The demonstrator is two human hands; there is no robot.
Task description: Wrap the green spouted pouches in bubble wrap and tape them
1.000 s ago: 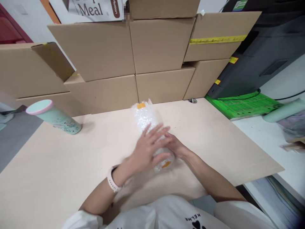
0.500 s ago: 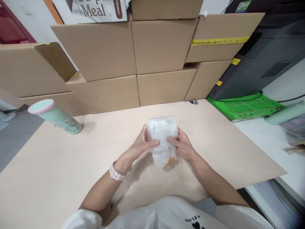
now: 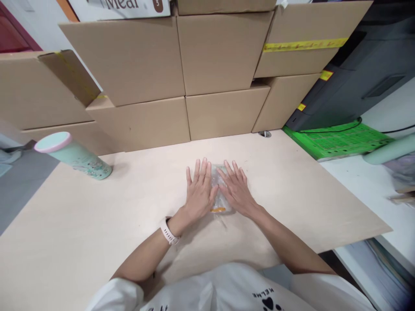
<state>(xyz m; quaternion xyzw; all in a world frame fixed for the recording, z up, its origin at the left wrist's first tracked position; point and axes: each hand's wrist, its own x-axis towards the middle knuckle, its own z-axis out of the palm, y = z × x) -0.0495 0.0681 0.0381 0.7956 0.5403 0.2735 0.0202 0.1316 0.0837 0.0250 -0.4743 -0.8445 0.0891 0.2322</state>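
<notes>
A small bubble-wrap packet (image 3: 219, 203) with an orange tape strip lies flat on the pale wooden table (image 3: 97, 216), mostly covered by both hands. My left hand (image 3: 199, 192) lies flat on its left half, fingers stretched out and together. My right hand (image 3: 236, 190) lies flat on its right half, fingers spread and pointing away from me. Only a narrow strip of the packet shows between the hands and at their near edge. A white watch sits on my left wrist.
Stacked cardboard boxes (image 3: 181, 73) wall off the back of the table. A mint tumbler with a pink lid (image 3: 73, 156) lies on its side at the left. A green mat (image 3: 337, 139) and a dark machine (image 3: 359, 82) stand at the right.
The packet was first a long roll under my hands, then held up folded between both hands. Now it lies on the table with both hands flat on top of it.
</notes>
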